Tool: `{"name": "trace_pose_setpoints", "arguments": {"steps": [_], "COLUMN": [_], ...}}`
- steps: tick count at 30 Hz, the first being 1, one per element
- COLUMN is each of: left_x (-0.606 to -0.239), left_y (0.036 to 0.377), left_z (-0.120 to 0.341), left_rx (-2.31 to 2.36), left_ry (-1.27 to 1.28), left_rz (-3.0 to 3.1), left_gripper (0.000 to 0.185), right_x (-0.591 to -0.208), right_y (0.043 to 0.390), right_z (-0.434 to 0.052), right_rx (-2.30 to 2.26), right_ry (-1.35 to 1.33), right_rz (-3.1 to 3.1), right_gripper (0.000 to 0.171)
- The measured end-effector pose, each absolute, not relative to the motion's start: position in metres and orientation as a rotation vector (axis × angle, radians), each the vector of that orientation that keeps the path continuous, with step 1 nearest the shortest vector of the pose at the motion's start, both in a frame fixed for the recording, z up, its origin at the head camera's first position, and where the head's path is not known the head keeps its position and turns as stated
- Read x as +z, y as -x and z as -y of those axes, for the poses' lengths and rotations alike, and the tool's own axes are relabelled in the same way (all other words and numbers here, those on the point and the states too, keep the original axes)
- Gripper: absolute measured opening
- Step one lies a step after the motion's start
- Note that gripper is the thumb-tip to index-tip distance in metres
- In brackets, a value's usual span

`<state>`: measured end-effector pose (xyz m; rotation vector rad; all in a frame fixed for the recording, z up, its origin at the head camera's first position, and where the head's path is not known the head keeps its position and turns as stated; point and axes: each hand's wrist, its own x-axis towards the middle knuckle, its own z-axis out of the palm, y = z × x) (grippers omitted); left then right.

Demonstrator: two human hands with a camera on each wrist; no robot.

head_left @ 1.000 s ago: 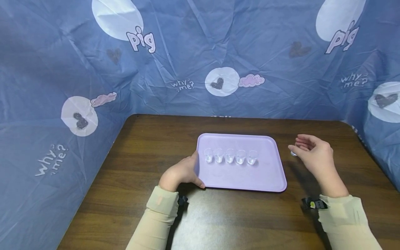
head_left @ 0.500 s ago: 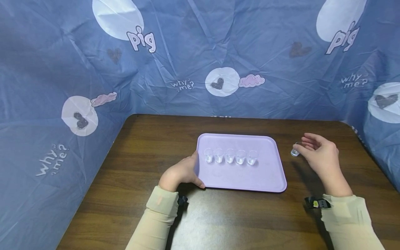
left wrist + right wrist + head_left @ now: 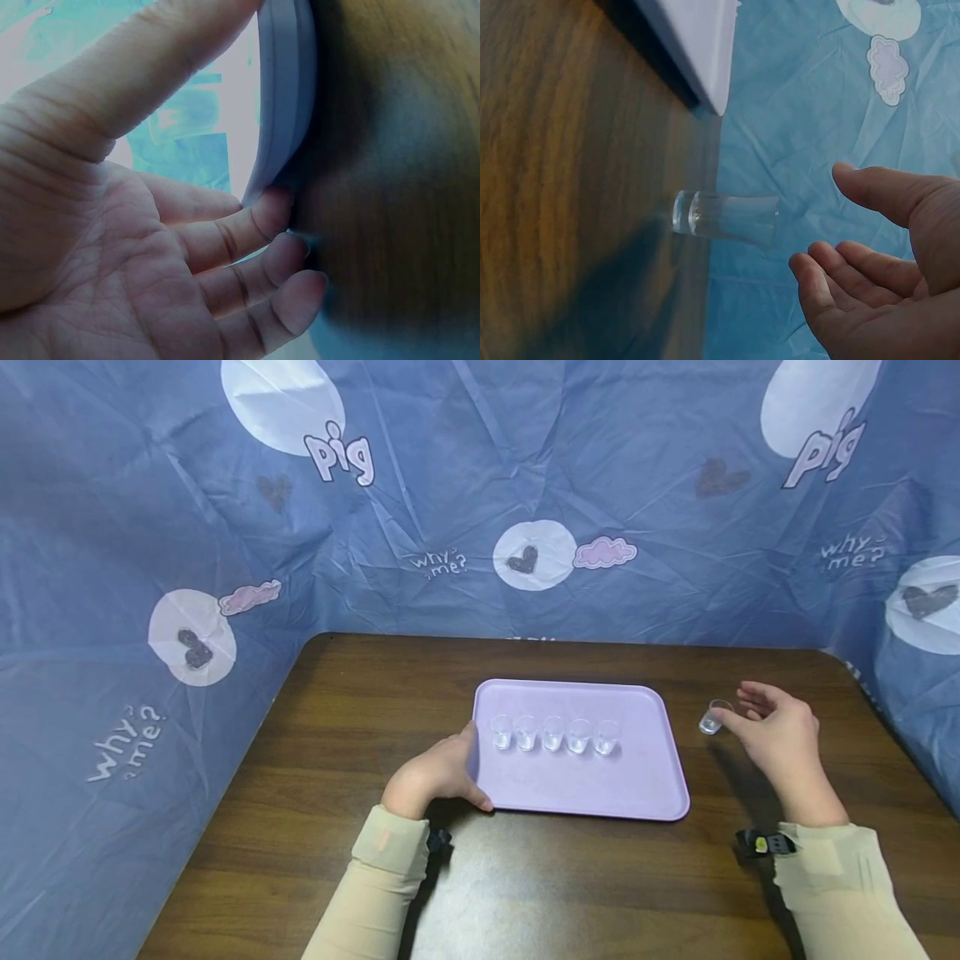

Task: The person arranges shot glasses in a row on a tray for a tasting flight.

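Note:
A small clear shot glass [image 3: 712,719] stands upright on the wooden table, right of the lilac tray [image 3: 570,793]. Beside it is my right hand [image 3: 780,735], thumb and fingers spread apart. The right wrist view shows a gap between these fingertips and the rim of the shot glass [image 3: 731,216]. My left hand [image 3: 435,774] holds the tray at its near left corner, thumb on the front edge and fingers along the left side. In the left wrist view the fingertips meet the tray's rim [image 3: 285,82]. Several matching shot glasses [image 3: 552,734] stand in a row on the tray.
The brown wooden table [image 3: 360,693] reaches back to a blue printed cloth [image 3: 420,510] that hangs behind and at the sides. Bare tray surface lies in front of the row of glasses and to its right.
My right hand has let go of the shot glass and drawn back a little to the right, leaving the glass standing on the table. My left hand and the tray have stayed put.

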<state>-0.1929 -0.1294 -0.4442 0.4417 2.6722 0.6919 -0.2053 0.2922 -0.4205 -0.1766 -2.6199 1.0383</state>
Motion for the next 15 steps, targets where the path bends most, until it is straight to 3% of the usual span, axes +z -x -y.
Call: {"name": "trace_pose_setpoints", "arguments": {"steps": [15], "left_x": [-0.447], "left_y": [0.194], "left_z": [0.130], "left_rx": [0.693], "left_ry": [-0.436], "left_rz": [-2.669], "left_gripper": [0.133], "right_x": [-0.441], "right_y": [0.218], "right_z": [-0.303], "right_rx": [0.999], "right_ry": [0.258], "right_rz": [2.764], "right_gripper": [0.064]}}
